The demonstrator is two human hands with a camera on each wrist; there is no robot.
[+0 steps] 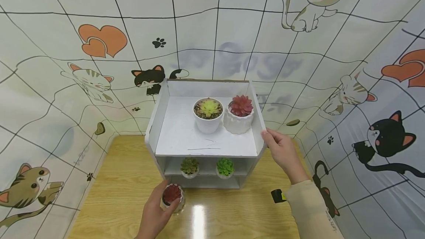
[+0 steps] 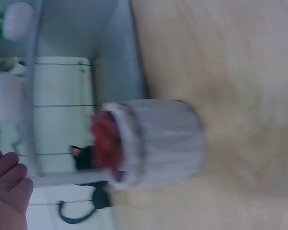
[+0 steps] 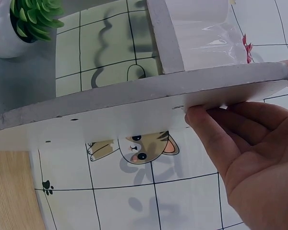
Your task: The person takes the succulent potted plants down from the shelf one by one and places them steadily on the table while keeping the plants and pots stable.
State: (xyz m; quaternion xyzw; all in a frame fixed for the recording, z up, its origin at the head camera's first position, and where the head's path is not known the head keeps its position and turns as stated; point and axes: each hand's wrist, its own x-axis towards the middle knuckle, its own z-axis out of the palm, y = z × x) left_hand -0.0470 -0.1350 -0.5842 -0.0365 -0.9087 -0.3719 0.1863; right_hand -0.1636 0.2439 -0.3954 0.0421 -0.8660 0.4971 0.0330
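A left hand [image 1: 154,211], fingers parted and holding nothing, hovers just above a red potted plant [image 1: 172,194] on a table [image 1: 235,215]; the right hand [image 1: 284,154], fingers bent, grips a white shelf [image 1: 177,128] by its side.

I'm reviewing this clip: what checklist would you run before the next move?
1. Front pot upright: ok.
2. Left hand has a grip on it: not ok; the left wrist view shows them apart.
3. Right hand holding the shelf: ok.
4. Yellow-green plant and red plant upright on top: ok.
5. Two lower plants standing apart: ok.
6. Shelf fixed to table: cannot tell.
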